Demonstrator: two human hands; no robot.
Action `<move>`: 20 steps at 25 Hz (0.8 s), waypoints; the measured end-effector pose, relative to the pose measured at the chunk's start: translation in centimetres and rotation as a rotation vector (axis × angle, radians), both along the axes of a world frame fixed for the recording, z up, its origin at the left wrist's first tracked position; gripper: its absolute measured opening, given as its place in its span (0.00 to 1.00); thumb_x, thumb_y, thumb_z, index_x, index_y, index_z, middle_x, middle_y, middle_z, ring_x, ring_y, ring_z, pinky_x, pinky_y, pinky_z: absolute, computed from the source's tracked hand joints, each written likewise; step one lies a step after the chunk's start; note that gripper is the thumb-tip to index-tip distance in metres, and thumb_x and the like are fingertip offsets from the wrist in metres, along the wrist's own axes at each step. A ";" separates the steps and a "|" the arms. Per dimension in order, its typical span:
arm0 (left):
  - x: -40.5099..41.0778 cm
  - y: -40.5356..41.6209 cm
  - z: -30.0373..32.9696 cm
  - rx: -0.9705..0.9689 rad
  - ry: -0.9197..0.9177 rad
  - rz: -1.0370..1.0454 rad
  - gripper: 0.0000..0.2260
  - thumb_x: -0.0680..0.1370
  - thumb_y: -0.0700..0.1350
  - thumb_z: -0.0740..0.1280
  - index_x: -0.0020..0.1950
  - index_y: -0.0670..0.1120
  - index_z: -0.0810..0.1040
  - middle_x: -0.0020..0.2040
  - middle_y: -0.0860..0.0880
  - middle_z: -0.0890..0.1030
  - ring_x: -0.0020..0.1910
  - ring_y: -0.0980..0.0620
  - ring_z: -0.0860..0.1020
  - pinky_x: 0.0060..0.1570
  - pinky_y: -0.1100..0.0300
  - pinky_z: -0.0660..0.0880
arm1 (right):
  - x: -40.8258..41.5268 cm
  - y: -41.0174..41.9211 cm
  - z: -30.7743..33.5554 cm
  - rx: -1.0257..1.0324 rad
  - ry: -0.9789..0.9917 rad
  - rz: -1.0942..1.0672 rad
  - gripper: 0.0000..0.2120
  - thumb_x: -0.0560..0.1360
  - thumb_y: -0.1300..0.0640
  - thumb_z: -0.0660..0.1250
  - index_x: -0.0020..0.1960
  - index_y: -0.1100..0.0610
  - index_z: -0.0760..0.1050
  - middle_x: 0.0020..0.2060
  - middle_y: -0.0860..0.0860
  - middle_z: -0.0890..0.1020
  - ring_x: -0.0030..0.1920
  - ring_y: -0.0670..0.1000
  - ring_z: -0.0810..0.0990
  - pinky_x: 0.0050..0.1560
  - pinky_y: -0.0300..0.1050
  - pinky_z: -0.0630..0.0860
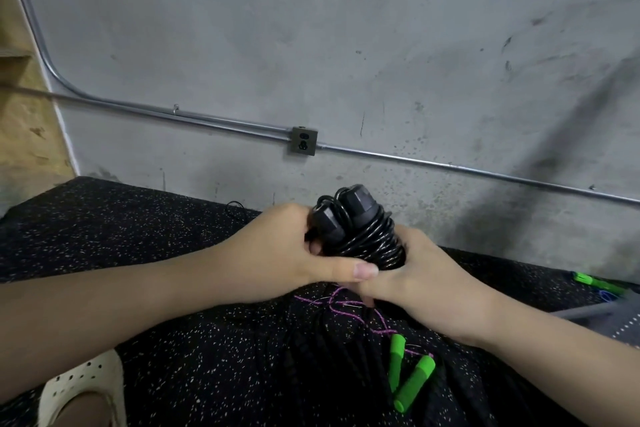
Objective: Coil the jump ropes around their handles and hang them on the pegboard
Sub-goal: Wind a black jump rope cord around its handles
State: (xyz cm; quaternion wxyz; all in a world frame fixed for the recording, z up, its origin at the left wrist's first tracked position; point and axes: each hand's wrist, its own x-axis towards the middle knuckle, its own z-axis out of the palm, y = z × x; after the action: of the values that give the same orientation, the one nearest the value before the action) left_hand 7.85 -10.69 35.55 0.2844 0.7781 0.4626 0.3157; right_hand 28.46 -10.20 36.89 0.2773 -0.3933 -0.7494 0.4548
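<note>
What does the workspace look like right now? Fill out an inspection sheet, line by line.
Surface: black speckled floor mat, running up to the wall.
Job's things: black jump rope, cord coiled around its two handles, held up; green-handled jump rope with purple cord lying loose on the mat; pegboard edge at right.
Clutter: green item at right, too blurred to name.
Grippers: left hand and right hand both grip the black rope bundle.
Cables: loose black cord on the mat.
Surroundings: grey concrete wall, metal conduit, outlet box, cream perforated shoe.
</note>
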 end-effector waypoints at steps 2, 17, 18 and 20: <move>0.3 0.1 0.2 0.017 0.032 0.067 0.28 0.68 0.71 0.73 0.45 0.45 0.81 0.34 0.51 0.79 0.32 0.54 0.76 0.39 0.56 0.76 | -0.1 0.2 -0.2 0.031 0.015 -0.060 0.10 0.71 0.66 0.76 0.41 0.54 0.77 0.30 0.50 0.78 0.32 0.48 0.74 0.34 0.43 0.72; 1.6 -0.4 0.6 -0.134 -0.109 -0.026 0.13 0.83 0.51 0.63 0.56 0.43 0.80 0.23 0.63 0.74 0.24 0.70 0.73 0.29 0.76 0.65 | 0.3 0.6 -0.8 -0.282 0.284 -0.026 0.28 0.67 0.42 0.75 0.61 0.56 0.77 0.47 0.56 0.84 0.45 0.57 0.83 0.51 0.54 0.79; 1.8 -0.5 0.4 -0.141 -0.114 -0.042 0.13 0.83 0.51 0.64 0.56 0.43 0.81 0.26 0.61 0.78 0.27 0.70 0.75 0.32 0.76 0.66 | 0.2 0.7 -1.0 -0.286 0.292 -0.040 0.28 0.67 0.41 0.75 0.60 0.56 0.78 0.46 0.57 0.83 0.43 0.58 0.82 0.50 0.55 0.78; 2.2 -0.8 0.5 -0.117 -0.110 -0.073 0.09 0.82 0.51 0.66 0.55 0.48 0.82 0.36 0.58 0.84 0.35 0.69 0.79 0.40 0.74 0.69 | -0.1 0.6 -1.1 -0.263 0.289 -0.040 0.21 0.70 0.42 0.74 0.57 0.54 0.79 0.43 0.57 0.81 0.39 0.57 0.80 0.45 0.54 0.76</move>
State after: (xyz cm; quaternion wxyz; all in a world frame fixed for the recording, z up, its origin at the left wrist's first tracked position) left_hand 10.01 -11.52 36.05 0.3658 0.7580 0.4353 0.3196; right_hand 28.37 -9.62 35.74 0.3374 -0.3717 -0.6280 0.5947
